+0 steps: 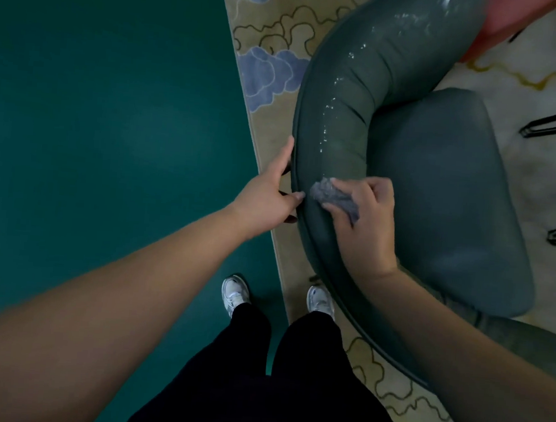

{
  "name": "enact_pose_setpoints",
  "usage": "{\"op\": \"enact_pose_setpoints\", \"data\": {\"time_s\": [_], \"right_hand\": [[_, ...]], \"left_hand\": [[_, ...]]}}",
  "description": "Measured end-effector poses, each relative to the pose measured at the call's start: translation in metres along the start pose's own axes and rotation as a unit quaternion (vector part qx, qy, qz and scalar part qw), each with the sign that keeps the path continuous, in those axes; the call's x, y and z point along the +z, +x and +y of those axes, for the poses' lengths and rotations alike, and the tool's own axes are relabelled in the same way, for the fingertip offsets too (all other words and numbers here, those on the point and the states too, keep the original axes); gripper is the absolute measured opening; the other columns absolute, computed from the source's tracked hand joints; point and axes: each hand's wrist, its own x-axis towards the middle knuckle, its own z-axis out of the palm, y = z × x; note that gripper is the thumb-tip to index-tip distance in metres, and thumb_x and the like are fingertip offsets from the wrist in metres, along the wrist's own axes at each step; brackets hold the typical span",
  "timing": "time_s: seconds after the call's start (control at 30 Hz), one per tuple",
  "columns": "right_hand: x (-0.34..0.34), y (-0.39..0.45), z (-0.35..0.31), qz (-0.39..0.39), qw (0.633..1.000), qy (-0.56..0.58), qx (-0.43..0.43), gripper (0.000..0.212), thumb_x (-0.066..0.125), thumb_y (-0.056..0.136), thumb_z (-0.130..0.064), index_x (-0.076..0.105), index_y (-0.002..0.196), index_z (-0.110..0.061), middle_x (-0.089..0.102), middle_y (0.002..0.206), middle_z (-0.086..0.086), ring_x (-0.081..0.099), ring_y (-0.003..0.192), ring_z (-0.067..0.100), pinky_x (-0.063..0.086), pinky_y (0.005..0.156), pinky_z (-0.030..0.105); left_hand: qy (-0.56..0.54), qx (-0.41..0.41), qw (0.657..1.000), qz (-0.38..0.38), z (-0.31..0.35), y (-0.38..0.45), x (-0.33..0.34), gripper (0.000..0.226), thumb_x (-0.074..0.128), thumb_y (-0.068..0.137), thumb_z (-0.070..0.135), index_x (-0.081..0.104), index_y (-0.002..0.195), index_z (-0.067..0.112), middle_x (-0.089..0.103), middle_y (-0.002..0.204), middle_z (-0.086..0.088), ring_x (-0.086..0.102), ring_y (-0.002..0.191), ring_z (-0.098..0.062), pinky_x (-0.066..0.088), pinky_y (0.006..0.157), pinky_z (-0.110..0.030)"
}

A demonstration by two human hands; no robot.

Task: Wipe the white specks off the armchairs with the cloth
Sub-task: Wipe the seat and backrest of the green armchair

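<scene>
Right hand (366,217) is being curled round one grey cloth (334,198), bunched and pressed on the curved backrest of one dark green armchair (345,93). Left hand (271,193) is being rested against the backrest's outer edge, fingers straight and spread, nothing gripped. One trail of white specks (330,115) is being shown running up the backrest beyond the cloth, more of them near the top. Seat cushion (444,190) is being seen beside the right hand. One patterned rug (267,36) is lying under the chair, beside green floor (96,96). Two white shoes (235,294) are being seen below.
</scene>
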Motion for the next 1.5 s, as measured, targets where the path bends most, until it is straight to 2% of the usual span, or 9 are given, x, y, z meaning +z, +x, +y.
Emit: {"op": "enact_pose_setpoints", "data": {"time_s": [0.13, 0.23, 0.43, 0.6, 0.73, 0.93, 1.17, 1.33, 1.5], "right_hand": [[0.009, 0.023, 0.0, 0.015, 1.0, -0.019, 0.001, 0.027, 0.069, 0.081, -0.007, 0.065, 0.108, -0.008, 0.046, 0.105, 0.012, 0.05, 0.096, 0.028, 0.048, 0.086, 0.039], [0.016, 0.046, 0.001, 0.02, 1.0, -0.019, 0.01, 0.026, 0.068, 0.083, -0.012, 0.065, 0.109, -0.01, 0.047, 0.106, 0.014, 0.05, 0.097, 0.029, 0.047, 0.088, 0.036], [0.012, 0.032, -0.001, 0.008, 1.0, -0.01, 0.021, 0.033, 0.068, 0.082, -0.003, 0.067, 0.112, -0.016, 0.043, 0.107, 0.005, 0.048, 0.101, 0.027, 0.046, 0.09, 0.038], [0.022, 0.082, 0.006, 0.01, 1.0, -0.012, 0.016, 0.03, 0.065, 0.084, -0.009, 0.067, 0.113, -0.016, 0.04, 0.106, 0.004, 0.049, 0.1, 0.028, 0.046, 0.091, 0.04], [0.022, 0.081, 0.007, 0.009, 0.999, 0.004, 0.034, 0.034, 0.066, 0.083, -0.006, 0.066, 0.115, -0.017, 0.041, 0.108, 0.005, 0.047, 0.101, 0.026, 0.047, 0.091, 0.04], [0.021, 0.086, 0.012, 0.001, 1.0, 0.014, 0.019, 0.035, 0.071, 0.08, -0.002, 0.068, 0.112, -0.015, 0.043, 0.105, 0.005, 0.05, 0.097, 0.029, 0.047, 0.087, 0.038], [0.027, 0.099, 0.016, 0.014, 0.999, 0.034, 0.037, 0.038, 0.072, 0.08, -0.002, 0.067, 0.115, -0.016, 0.043, 0.104, 0.005, 0.05, 0.096, 0.024, 0.049, 0.086, 0.035], [0.031, 0.105, 0.016, 0.037, 0.997, 0.039, 0.054, 0.038, 0.076, 0.077, 0.0, 0.068, 0.111, -0.014, 0.045, 0.103, 0.008, 0.051, 0.093, 0.021, 0.049, 0.082, 0.027], [0.042, 0.138, 0.018, 0.078, 0.992, 0.046, 0.091, 0.034, 0.072, 0.079, -0.001, 0.068, 0.11, -0.014, 0.045, 0.104, 0.008, 0.052, 0.095, 0.023, 0.049, 0.085, 0.024]], "left_hand": [[-0.005, 0.005, 1.0, -0.021, 0.002, 0.009, -0.006, 0.086, 0.055, 0.094, 0.004, 0.004, 0.149, 0.047, 0.034, 0.151, 0.008, 0.061, 0.103, -0.016, 0.06, 0.074, -0.036], [-0.014, 0.003, 1.0, -0.023, 0.004, 0.016, -0.007, 0.086, 0.055, 0.094, 0.005, 0.004, 0.149, 0.048, 0.037, 0.148, 0.006, 0.061, 0.107, -0.021, 0.06, 0.071, -0.035], [-0.03, 0.003, 0.999, -0.014, 0.012, 0.033, -0.015, 0.08, 0.051, 0.096, 0.005, 0.009, 0.148, 0.049, 0.033, 0.151, 0.009, 0.065, 0.086, -0.013, 0.059, 0.068, -0.03], [-0.033, -0.009, 0.999, -0.028, 0.019, 0.048, -0.02, 0.084, 0.052, 0.095, 0.001, 0.01, 0.147, 0.052, 0.037, 0.148, 0.012, 0.065, 0.074, -0.006, 0.056, 0.062, -0.028], [-0.012, -0.005, 1.0, -0.02, 0.025, 0.057, -0.025, 0.076, 0.05, 0.097, 0.007, 0.012, 0.147, 0.05, 0.035, 0.144, 0.018, 0.064, 0.083, -0.011, 0.056, 0.066, -0.025], [0.068, -0.003, 0.998, -0.006, 0.041, 0.08, -0.034, 0.074, 0.05, 0.097, 0.011, 0.012, 0.147, 0.051, 0.042, 0.132, 0.017, 0.065, 0.099, -0.031, 0.058, 0.079, -0.039], [0.106, 0.023, 0.994, -0.01, 0.043, 0.101, -0.042, 0.073, 0.051, 0.097, 0.01, 0.014, 0.149, 0.045, 0.036, 0.142, 0.017, 0.054, 0.089, -0.003, 0.048, 0.098, -0.032], [0.121, 0.027, 0.992, -0.023, 0.044, 0.119, -0.048, 0.075, 0.052, 0.096, 0.014, 0.012, 0.148, 0.05, 0.034, 0.151, 0.007, 0.058, 0.114, -0.014, 0.045, 0.103, -0.04], [0.124, 0.029, 0.991, -0.044, 0.058, 0.141, -0.056, 0.074, 0.05, 0.096, 0.009, 0.013, 0.15, 0.044, 0.031, 0.153, 0.007, 0.055, 0.108, -0.011, 0.046, 0.101, -0.036]]}}
